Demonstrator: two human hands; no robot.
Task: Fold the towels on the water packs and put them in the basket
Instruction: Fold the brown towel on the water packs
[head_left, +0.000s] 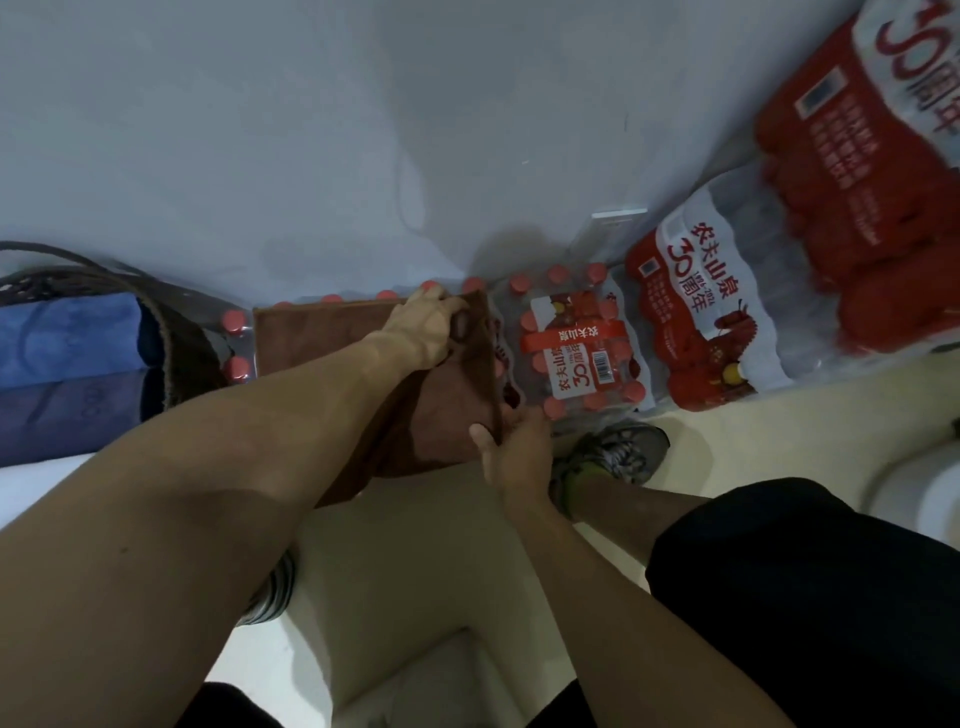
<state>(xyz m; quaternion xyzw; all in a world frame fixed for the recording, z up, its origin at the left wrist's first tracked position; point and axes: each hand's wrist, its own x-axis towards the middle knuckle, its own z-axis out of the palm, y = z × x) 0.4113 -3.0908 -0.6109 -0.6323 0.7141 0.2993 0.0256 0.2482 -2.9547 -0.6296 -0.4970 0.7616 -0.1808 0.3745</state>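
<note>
The brown towel (332, 338) lies on the water packs (576, 343), its right edge pinched at the far corner by the left hand (423, 332) and seemingly at the near corner by the right hand (514, 447); carry both corners leftward together, edges matched.

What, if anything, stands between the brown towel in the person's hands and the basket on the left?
Nothing visible does. The brown towel, pinched by the left hand and right hand, lies beside the basket, whose top is open; folded blue towels already sit inside.
</note>
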